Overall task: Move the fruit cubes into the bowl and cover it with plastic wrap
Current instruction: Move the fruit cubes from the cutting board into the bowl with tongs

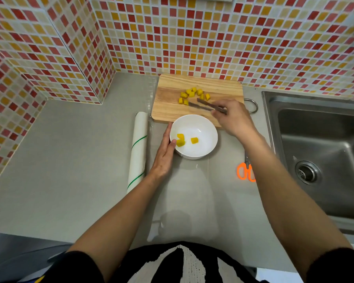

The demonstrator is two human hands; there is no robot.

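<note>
A white bowl stands on the grey counter in front of a wooden cutting board. Three yellow fruit cubes lie inside the bowl. Several more fruit cubes sit in a loose cluster on the board. My right hand grips a pair of metal tongs, whose open tips point left, just below the cluster. My left hand rests flat against the bowl's left side, thumb touching the rim. A roll of plastic wrap lies left of the bowl.
Orange-handled scissors lie on the counter right of the bowl, partly behind my right forearm. A steel sink fills the right side. Mosaic-tiled walls bound the counter at the back and left. A clear sheet of wrap seems to lie under the bowl.
</note>
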